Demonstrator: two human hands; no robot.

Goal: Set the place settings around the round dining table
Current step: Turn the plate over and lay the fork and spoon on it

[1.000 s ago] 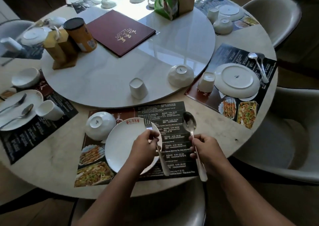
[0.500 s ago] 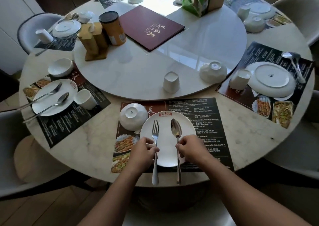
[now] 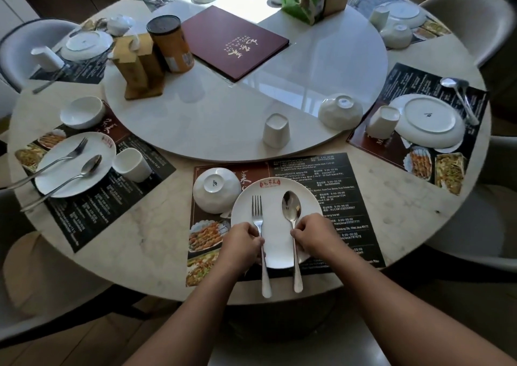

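**A:** What are the hands doing?

**B:** The left hand (image 3: 243,242) has its fingers curled round the handle of the fork (image 3: 258,217). The right hand (image 3: 313,234) pinches the handle of the spoon (image 3: 291,206) just below its bowl. Neither hand is spread.

**A:** And where do those two pieces lie?

**B:** Side by side between the two hands, over the white plate (image 3: 275,231). The tines and the spoon bowl point away from the hands, and the handle ends run back past the plate's near rim. I cannot tell whether they rest flat on the plate or are held slightly above it.

**A:** What is under the plate?

**B:** A dark printed placemat (image 3: 344,192) on the desk (image 3: 145,240). It reaches out beyond the right hand.

**A:** Anything else close by?

**B:** An upturned white bowl (image 3: 214,193) sits ahead of the left hand, touching the plate's far left rim. Further ahead of both hands, an upturned cup (image 3: 275,130) stands on the round turntable (image 3: 223,125).
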